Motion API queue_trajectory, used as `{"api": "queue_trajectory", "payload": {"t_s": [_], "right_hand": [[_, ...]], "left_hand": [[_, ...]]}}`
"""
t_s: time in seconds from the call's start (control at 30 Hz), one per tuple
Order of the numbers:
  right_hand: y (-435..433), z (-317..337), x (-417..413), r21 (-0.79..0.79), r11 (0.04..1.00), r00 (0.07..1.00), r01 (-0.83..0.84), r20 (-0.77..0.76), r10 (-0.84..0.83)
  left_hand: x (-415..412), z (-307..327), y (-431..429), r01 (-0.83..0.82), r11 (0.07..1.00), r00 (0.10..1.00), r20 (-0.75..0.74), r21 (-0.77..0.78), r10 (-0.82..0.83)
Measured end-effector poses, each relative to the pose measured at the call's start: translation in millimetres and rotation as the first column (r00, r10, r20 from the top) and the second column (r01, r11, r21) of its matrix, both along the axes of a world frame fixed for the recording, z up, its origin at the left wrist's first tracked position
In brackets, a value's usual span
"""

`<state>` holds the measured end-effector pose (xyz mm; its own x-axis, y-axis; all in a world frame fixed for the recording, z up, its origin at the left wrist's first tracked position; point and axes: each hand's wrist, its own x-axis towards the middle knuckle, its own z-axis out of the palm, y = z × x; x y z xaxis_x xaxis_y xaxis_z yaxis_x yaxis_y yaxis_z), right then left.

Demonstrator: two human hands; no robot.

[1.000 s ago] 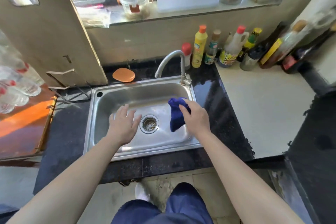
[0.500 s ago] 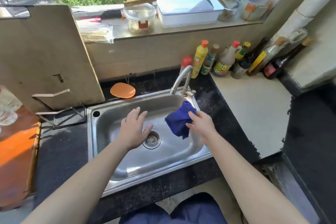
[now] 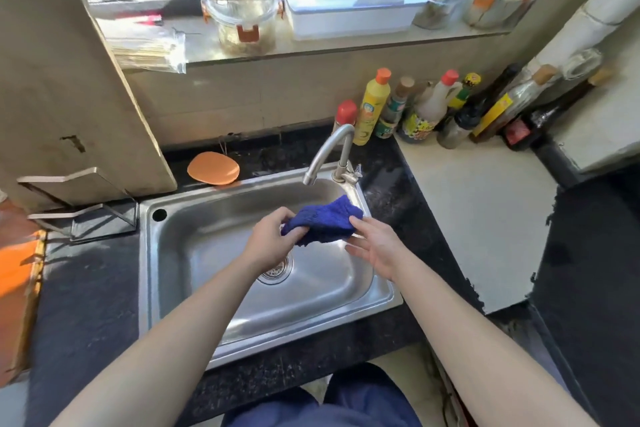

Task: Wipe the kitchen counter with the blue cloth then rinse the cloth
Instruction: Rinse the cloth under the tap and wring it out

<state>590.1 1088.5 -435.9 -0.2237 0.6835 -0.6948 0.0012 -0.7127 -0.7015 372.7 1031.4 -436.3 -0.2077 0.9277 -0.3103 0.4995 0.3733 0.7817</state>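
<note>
Blue cloth (image 3: 325, 224) sits bunched over the sink (image 3: 145, 270), just near of the dry-looking tap (image 3: 344, 156). Our left hand (image 3: 270, 246) pinches its left end, while our right hand (image 3: 375, 248) has its fingers loosely spread against the other end. We'd spread it under the spout before running water.

**Hidden, cropped and blurred**

The cloth (image 3: 325, 220) has its left end buried inside the curled fingers of the left hand (image 3: 272, 243), whose wrist covers part of the drain (image 3: 278, 269) at centre. The board (image 3: 69, 97) runs off the left edge. Labels on the bottles (image 3: 372, 107), upper right, are too blurred to read. The faucet (image 3: 332, 152) masks the lower part of the red-capped bottle (image 3: 345, 113).
</note>
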Motion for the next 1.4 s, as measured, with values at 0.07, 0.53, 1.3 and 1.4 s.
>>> {"api": "queue_trajectory", "payload": {"t_s": [0.07,0.53,1.3,1.4], "right_hand": [[8,-6,4,-0.03,0.996,0.995,-0.083,0.056,0.085],[98,-38,-2,0.267,0.866,0.749,-0.423,0.641,0.169],[101,-75,-7,0.201,0.551,0.462,-0.81,0.798,0.388],[102,-72,-6,0.056,0.423,0.244,-0.905,0.88,0.407]], "left_hand": [[7,4,3,-0.092,0.996,0.99,0.105,-0.017,0.094],[5,5,7,-0.447,0.894,0.869,0.234,-0.003,0.436],[2,-6,32,-0.496,0.867,0.82,0.306,-0.045,0.484],[2,-4,34,-0.497,0.866,0.813,0.319,-0.057,0.487]]}}
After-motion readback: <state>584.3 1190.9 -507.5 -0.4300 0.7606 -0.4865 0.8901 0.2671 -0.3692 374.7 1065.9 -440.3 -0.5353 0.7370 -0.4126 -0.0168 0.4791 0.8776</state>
